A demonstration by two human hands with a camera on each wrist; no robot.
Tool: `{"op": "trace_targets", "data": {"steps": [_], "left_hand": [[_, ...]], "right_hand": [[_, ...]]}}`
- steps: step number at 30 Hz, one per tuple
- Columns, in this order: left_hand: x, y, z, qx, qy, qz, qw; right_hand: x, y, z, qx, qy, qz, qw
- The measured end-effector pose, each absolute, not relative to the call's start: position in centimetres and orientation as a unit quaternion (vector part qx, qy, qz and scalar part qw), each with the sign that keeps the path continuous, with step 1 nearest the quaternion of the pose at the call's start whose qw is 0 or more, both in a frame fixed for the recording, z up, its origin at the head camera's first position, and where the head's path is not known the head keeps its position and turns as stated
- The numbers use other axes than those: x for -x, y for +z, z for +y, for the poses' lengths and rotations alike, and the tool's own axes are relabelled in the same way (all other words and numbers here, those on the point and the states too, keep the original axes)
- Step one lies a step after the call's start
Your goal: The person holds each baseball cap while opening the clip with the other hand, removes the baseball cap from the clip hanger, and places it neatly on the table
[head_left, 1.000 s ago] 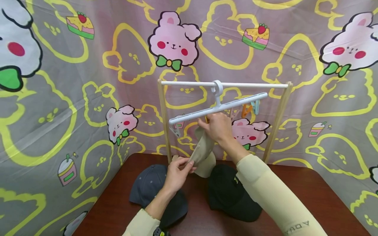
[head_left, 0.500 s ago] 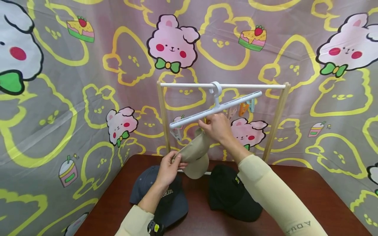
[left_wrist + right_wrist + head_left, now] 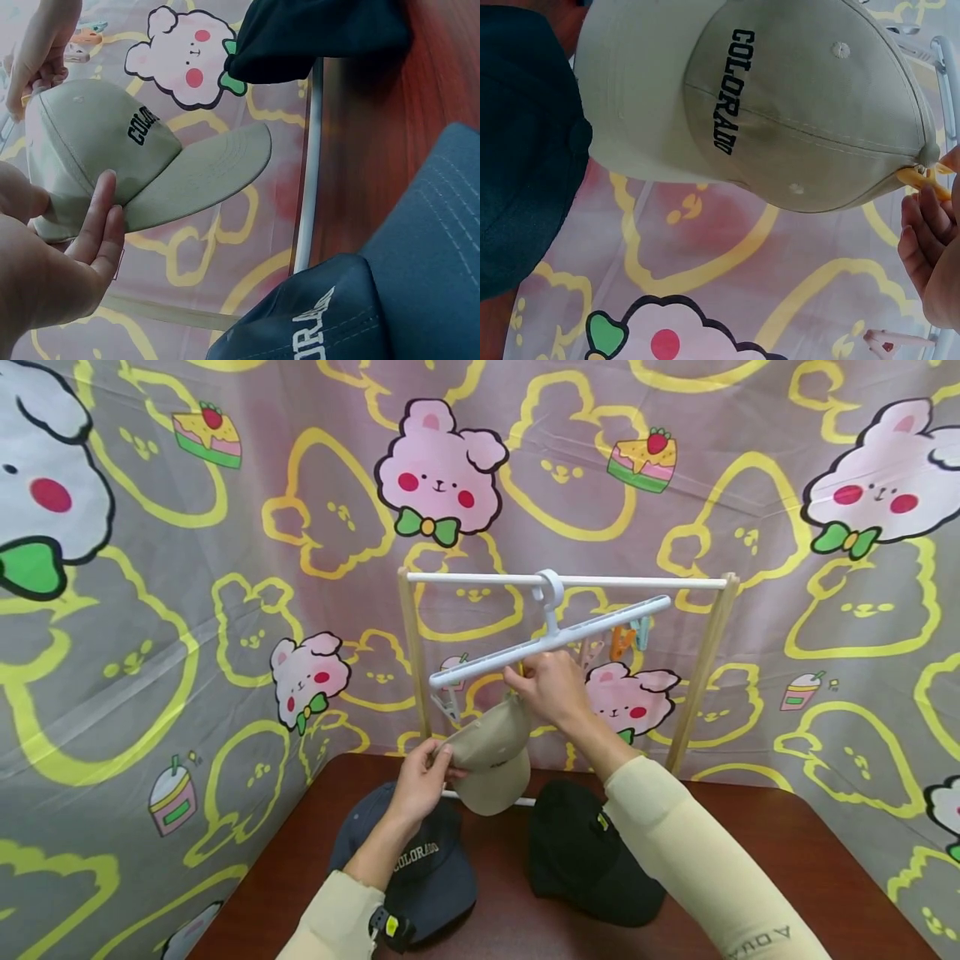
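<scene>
A beige baseball cap (image 3: 491, 747) with dark COLORADO lettering hangs with its crown up and its visor low. My left hand (image 3: 420, 781) pinches the cap's side edge between thumb and fingers. Up under the white-blue hanger (image 3: 487, 665), my right hand (image 3: 557, 687) holds a yellow clip (image 3: 921, 180). That clip meets the top of the cap's crown, as the right wrist view shows; my fingers partly hide it. The hanger sits tilted, its left end lower, hooked on the white rail (image 3: 645, 582) of a wooden rack.
A navy cap (image 3: 442, 893) with COLORADO lettering lies on the brown table (image 3: 750, 860) below my left arm. To its right lies a black cap (image 3: 585, 860). Orange (image 3: 621, 643), blue (image 3: 641, 633), pink (image 3: 590, 653) and grey clips (image 3: 447, 703) hang from the hanger. Patterned cloth surrounds the table.
My left hand has moved left and slightly up with the cap's edge, turning the lettered front and visor into view. My right hand stays at the clip under the hanger.
</scene>
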State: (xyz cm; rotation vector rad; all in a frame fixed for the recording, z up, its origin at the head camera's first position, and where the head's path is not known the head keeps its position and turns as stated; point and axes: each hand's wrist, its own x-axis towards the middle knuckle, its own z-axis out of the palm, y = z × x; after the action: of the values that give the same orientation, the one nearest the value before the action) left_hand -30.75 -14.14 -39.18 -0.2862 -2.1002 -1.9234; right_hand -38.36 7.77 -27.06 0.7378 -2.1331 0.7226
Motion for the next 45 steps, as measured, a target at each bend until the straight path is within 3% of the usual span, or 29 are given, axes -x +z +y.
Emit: {"op": "trace_targets", "data": {"steps": [26, 45], "left_hand": [[30.3, -39.5, -14.8, 0.101, -0.678, -0.715, 0.139], [27.5, -40.3, -17.4, 0.064, -0.69, -0.711, 0.118]], "right_hand": [[38.5, -27.2, 8.0, -0.304, 0.296, -0.827, 0.37], [38.6, -27.6, 7.7, -0.295, 0.28, -0.822, 0.398]]}}
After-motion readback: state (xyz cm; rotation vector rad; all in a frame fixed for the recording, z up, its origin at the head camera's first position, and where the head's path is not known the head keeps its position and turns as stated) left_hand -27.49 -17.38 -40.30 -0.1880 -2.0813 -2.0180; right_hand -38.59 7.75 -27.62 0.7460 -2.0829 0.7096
